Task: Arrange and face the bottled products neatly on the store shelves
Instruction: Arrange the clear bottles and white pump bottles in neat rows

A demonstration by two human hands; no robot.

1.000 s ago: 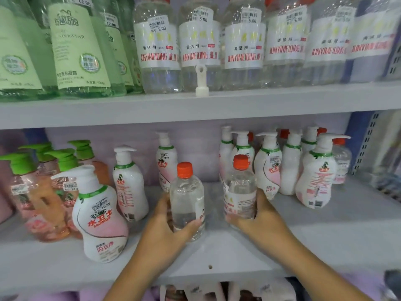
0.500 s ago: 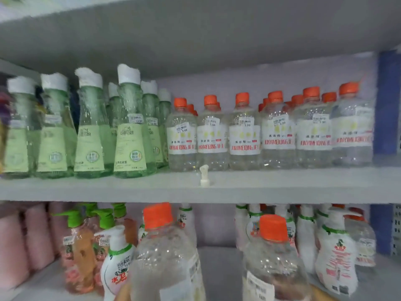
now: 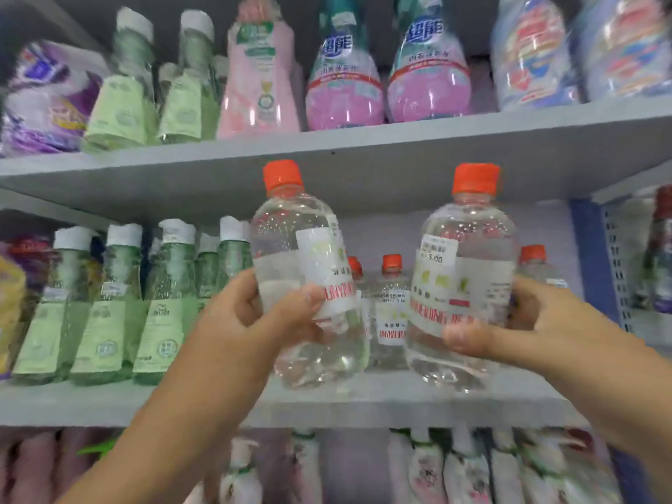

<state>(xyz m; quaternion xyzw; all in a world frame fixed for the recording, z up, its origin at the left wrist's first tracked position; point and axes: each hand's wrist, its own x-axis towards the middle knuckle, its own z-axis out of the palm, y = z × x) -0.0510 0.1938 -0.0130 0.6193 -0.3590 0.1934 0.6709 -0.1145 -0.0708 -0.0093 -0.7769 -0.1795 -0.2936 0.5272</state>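
Half a second ago both clear bottles sat low in the view before the lower shelf; now they are raised in front of the middle shelf (image 3: 363, 401). The left hand (image 3: 251, 321) is clamped around the left clear bottle (image 3: 305, 285), which tilts slightly, label turned partly sideways. The right hand (image 3: 538, 321) is wrapped around the right clear bottle (image 3: 469, 278), upright, price sticker facing out. Both bottles hang above the shelf's front edge, not resting on it.

Behind them, orange-capped bottles (image 3: 391, 307) stand toward the back, leaving bare shelf along the front edge between the hands. Green bottles (image 3: 102, 311) fill the shelf's left end. A blue upright (image 3: 592, 260) bounds the right end. The upper shelf (image 3: 400, 140) carries pink bottles (image 3: 345, 81); everything there is blurred.
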